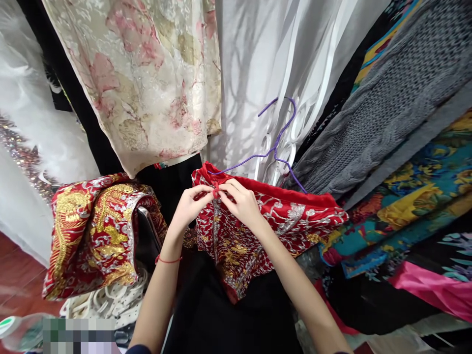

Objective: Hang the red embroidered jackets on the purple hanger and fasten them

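A red garment (254, 236), embroidered in silver and gold with a plain red band along its top edge, hangs in front of me. The shoulders of a purple wire hanger (276, 150) go down behind that band. Near the garment's upper left corner, my left hand (193, 204) and my right hand (238, 199) meet, both pinching a small red knotted fastening (216, 191) between thumb and fingers. Whether it is a knot button or a tied cord I cannot tell. A thin red string is around my left wrist.
At left lies a folded red and gold embroidered garment (92, 231) above several white straps (106, 300). A cream floral cloth (155, 83) hangs behind, beside a white curtain (247, 64). Grey knitwear (401, 93) and teal floral fabric (416, 191) hang at right. A clear bottle (29, 329) is lower left.
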Demonstrator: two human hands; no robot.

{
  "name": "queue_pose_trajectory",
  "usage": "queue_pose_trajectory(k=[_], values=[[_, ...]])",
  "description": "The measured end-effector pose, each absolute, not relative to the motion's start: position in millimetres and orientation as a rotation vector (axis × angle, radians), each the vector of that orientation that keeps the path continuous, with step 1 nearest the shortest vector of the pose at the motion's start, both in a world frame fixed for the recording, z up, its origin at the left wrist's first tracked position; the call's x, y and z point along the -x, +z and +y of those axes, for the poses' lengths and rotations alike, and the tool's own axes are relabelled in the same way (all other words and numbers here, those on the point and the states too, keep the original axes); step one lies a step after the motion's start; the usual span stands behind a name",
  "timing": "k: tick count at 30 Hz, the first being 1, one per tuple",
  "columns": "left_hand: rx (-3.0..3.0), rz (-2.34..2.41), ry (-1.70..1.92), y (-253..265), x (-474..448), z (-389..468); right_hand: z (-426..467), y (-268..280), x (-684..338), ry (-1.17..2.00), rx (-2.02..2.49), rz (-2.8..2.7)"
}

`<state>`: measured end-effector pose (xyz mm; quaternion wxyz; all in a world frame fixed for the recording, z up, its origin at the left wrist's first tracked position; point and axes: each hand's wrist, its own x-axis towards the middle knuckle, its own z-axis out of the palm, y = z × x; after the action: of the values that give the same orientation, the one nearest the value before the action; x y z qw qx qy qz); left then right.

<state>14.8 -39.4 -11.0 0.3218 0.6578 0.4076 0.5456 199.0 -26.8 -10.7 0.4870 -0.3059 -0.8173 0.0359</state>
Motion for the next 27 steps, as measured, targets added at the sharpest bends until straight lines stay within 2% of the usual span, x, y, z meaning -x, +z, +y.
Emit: queue_pose_trajectory(k=[4,7,18,23,27], values=[[-1.698,1.274,1.713,-8,-14,-33,-30,-9,-200,-0.149,0.824,-1.912],[-1.839,1.456,1.785,-3,-13,-29,-29,-7,-206,-0.245,0.882,-1.921],[-2.444,2.034,1.651,-1,16,1,-36,6,-236,-0.79,1.112,-2.089],[-2.66,2.018,1.491,3,15,15,-33,7,-243,-0.905,1.212,-2.189],[-2.716,1.653,1.493,12,16,14,-40,-1,-255,-0.994,1.126,-2.125]])
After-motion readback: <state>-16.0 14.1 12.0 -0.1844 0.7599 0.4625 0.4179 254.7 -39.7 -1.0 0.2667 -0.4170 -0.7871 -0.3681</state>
